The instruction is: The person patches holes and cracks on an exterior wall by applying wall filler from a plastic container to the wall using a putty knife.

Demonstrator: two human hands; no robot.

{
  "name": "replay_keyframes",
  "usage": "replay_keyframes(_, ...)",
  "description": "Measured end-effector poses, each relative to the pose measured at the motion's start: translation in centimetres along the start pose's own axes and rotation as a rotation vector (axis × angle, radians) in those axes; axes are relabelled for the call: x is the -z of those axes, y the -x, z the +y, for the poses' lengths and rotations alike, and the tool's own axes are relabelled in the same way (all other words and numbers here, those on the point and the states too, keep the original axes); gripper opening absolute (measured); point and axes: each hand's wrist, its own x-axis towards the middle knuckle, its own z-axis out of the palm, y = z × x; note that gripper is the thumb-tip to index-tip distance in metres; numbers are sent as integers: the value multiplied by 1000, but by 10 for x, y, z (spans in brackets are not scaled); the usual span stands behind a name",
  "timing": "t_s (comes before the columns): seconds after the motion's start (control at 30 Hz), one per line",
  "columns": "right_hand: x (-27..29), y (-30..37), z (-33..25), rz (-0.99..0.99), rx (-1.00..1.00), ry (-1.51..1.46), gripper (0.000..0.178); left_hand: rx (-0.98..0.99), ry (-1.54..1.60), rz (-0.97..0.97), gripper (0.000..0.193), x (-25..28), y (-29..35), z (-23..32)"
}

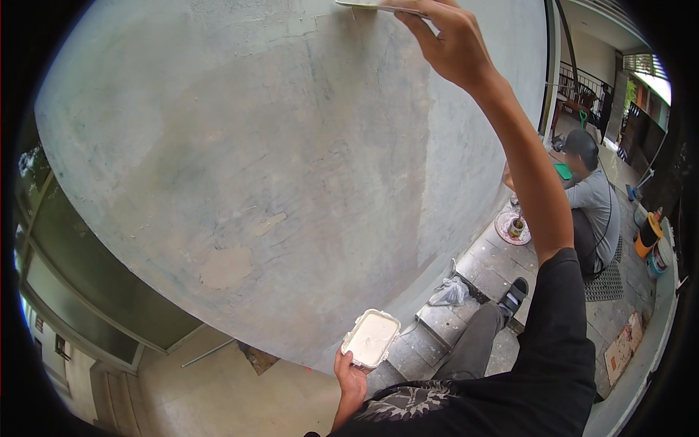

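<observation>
My right hand (455, 44) is raised to the top of the view, its fingers closed on a thin flat putty knife (382, 8). The blade lies at the grey plastered wall (291, 167), which has uneven patches and scratches. Low in the middle, my left hand (351, 371) grips a white rectangular tub (371, 338) from below and the side, thumb on its near wall. Pale, creamy filler fills the tub, with its surface smeared. A lighter bare patch (226, 268) shows on the lower part of the wall.
At the right a person (590, 197) in a grey shirt sits close to the wall. Near them a small can stands on a round stained lid (502, 229). A plastic bag (450, 292) lies on the paved steps (422, 342). Buckets (659, 258) line the right side.
</observation>
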Motion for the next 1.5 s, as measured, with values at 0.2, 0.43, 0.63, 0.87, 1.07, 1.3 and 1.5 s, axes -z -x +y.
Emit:
replay_keyframes(0.2, -3, 36, -19, -221, -13, 53, 18, 27, -6, 11, 53, 3, -1, 3)
replay_keyframes(0.43, 5, 27, -27, -129, 39, 46, 16, 19, -43, -19, 55, 0, -6, 5)
replay_keyframes(0.63, -30, 26, -22, -20, 193, 154, 26, 12, -71, -2, 55, -4, -3, 2)
replay_keyframes(0.87, -25, 70, -52, -245, 27, 60, 30, 52, -21, 19, 53, 4, -4, 7)
replay_keyframes(1.07, 9, 28, -35, -141, 67, 89, 18, 55, -50, -11, 53, 2, -11, 6)
replay_keyframes(1.3, -9, -6, -21, -115, 24, 62, 16, 35, -26, -26, 53, -6, -8, 4)
replay_keyframes(1.5, -14, 25, -35, -177, 55, 20, 16, 67, -35, -15, 53, -4, -8, 9)
